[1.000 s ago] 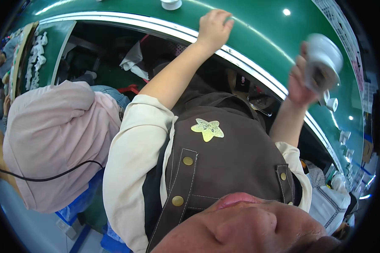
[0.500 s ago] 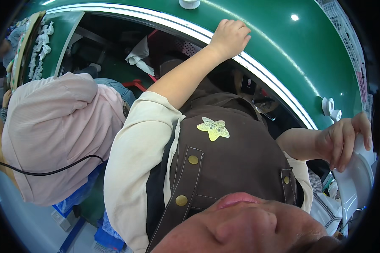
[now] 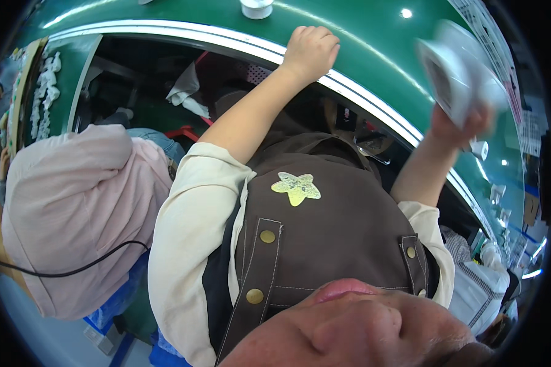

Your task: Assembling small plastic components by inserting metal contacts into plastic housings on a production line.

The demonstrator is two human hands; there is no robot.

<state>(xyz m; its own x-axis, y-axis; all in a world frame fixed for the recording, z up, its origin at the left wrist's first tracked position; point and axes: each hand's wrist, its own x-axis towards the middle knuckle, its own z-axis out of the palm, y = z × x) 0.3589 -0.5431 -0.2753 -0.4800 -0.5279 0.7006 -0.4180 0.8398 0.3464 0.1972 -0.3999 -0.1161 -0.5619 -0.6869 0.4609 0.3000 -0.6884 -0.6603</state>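
My right hand [image 3: 471,121] grips a glossy white piece [image 3: 450,82] with a hollow, dark-shadowed opening. Both are smeared by motion, so I cannot tell its exact kind. It is held up over the right part of the green tabletop [image 3: 373,70]. My left hand [image 3: 312,50] rests at the table's pale front edge with its fingers curled in. Its palm side is hidden, and whatever it may hold does not show. Beyond it on the table stands a small white spool-shaped piece [image 3: 256,8].
More small white pieces [image 3: 479,148] lie at the right end of the table. Printed sheets [image 3: 493,43] line its far right side. A person in a pink top [image 3: 73,214] is close on my left. White ornate parts [image 3: 47,95] lie on another green surface at far left.
My right hand has swung up from the lower right with the white piece, now over the tabletop. My left hand stays curled at the table edge; the view has shifted slightly.
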